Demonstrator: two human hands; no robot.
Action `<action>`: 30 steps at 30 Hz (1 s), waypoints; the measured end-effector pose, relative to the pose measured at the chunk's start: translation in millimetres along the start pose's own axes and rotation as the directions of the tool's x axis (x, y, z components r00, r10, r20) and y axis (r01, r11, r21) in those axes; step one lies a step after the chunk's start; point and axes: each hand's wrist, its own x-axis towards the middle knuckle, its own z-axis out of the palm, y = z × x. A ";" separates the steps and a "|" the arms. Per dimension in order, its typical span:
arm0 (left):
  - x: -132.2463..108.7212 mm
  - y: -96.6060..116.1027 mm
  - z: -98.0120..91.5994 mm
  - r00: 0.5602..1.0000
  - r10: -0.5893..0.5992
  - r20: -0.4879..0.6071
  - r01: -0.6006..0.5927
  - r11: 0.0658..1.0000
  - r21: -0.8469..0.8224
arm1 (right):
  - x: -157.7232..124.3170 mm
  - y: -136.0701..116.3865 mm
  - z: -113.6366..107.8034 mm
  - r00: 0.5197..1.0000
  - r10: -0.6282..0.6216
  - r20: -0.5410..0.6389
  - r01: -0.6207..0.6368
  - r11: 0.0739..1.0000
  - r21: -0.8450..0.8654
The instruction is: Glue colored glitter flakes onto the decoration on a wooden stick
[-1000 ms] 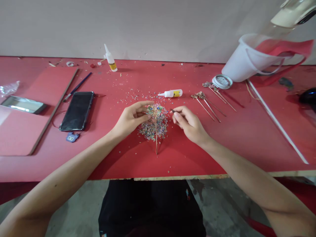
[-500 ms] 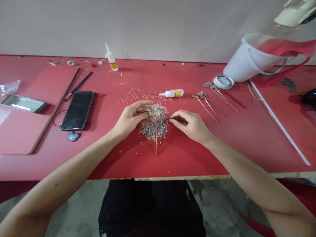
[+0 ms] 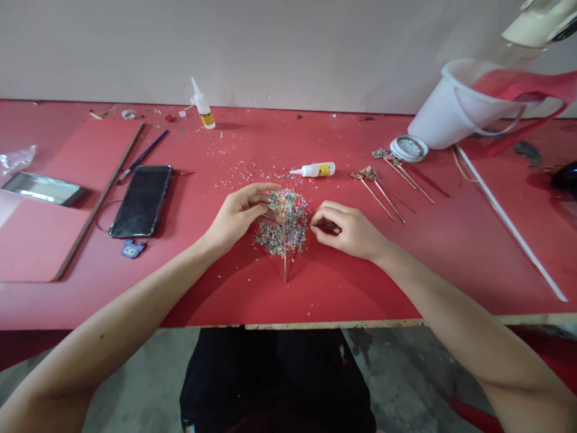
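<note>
My left hand [image 3: 237,216] is closed around the decorated head of a hairpin [image 3: 285,249], whose thin coppery shaft points down toward me. Colourful flakes cover that head. Behind and below it lies a pile of glittering shell-like chips [image 3: 295,234] on the red table. To the right of the pile, my right hand [image 3: 347,228] pinches a thin dark tool [image 3: 331,227], its tip directed at the chips; its exact kind I cannot make out. A small white glue bottle [image 3: 318,170] with a yellow label lies just beyond the hands.
Several finished-looking hairpins [image 3: 383,192] lie at right, near a round tin [image 3: 409,148] and a white bucket [image 3: 444,108]. Another glue bottle [image 3: 204,108] stands at the back. Left are a phone [image 3: 142,201], a paintbrush [image 3: 144,156] and a board [image 3: 94,210].
My right hand has shifted slightly, its fingers curling more, and the thin tool shows more clearly in it. My left hand and the hairpin are almost unchanged.
</note>
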 end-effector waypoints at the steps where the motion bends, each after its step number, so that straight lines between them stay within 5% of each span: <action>1: 0.1 0.0 0.0 1.000 -0.001 0.000 0.001 1.000 -0.002 | 0.1 -0.2 0.0 1.000 -0.009 0.000 0.009 1.000 0.001; 30: -0.4 2.4 0.3 1.000 -0.021 -0.010 0.021 1.000 0.003 | -3.2 -3.8 -3.5 0.953 -0.220 0.210 0.201 0.974 0.108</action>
